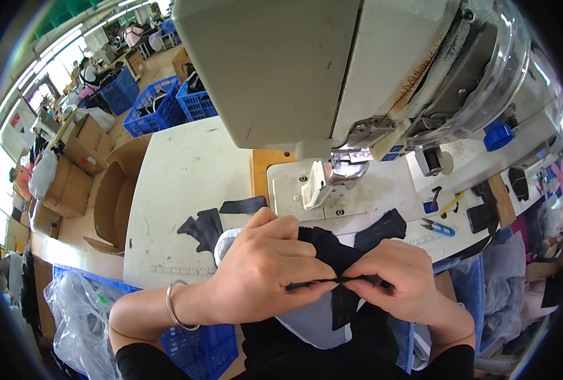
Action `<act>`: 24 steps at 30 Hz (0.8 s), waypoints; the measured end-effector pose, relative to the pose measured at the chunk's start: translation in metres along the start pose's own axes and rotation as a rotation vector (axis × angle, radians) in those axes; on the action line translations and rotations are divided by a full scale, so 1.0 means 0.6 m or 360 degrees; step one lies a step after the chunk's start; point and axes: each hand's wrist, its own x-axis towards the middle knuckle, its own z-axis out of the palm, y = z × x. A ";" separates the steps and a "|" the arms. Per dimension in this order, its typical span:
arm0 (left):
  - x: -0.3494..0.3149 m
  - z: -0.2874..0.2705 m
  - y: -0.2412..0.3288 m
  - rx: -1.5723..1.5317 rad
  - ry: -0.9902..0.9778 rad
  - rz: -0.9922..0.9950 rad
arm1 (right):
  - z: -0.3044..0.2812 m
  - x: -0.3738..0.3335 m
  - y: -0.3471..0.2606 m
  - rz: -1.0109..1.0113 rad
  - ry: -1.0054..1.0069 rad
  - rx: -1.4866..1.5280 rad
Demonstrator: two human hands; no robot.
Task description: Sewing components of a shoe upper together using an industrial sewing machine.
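Note:
My left hand [272, 263], a silver bangle on its wrist, pinches the edge of a dark fabric piece [343, 307] between thumb and forefinger. Close against it, my right hand [398, 278] pinches the same dark fabric, the fingertips of both hands nearly meeting. Light grey cloth [310, 323] hangs below my hands, and more black material shows behind them. Just beyond stands a sewing machine [281, 76], its presser foot [319, 183] above a metal plate. Dark cut pieces [203, 229] lie left of my hands, and another dark strip [383, 229] lies to the right.
Blue-handled thread snips [440, 228] and a black phone-like slab [478, 218] lie on the right of the white table [167, 177]. An open cardboard box [120, 202] stands at the left, with blue crates [154, 104] beyond. Plastic bags [78, 316] fill the lower left. Other people sit far off.

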 end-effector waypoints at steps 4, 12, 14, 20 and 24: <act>-0.010 -0.010 -0.006 0.0022 0.0001 -0.0059 | 0.005 0.003 0.006 0.0060 -0.0070 -0.0044; -0.001 -0.027 -0.015 -0.0023 -0.0045 -0.0173 | 0.008 -0.001 0.012 0.0321 -0.0022 0.0222; 0.001 -0.030 -0.024 -0.0032 -0.0046 -0.0197 | 0.011 0.004 0.015 0.0443 -0.0031 0.0299; 0.047 -0.058 -0.087 0.0102 -0.0203 -0.0038 | 0.064 0.024 0.053 0.0763 0.0172 0.0618; 0.098 -0.061 -0.143 -0.0258 -0.0500 -0.0388 | 0.100 0.047 0.094 0.0771 0.0503 0.0699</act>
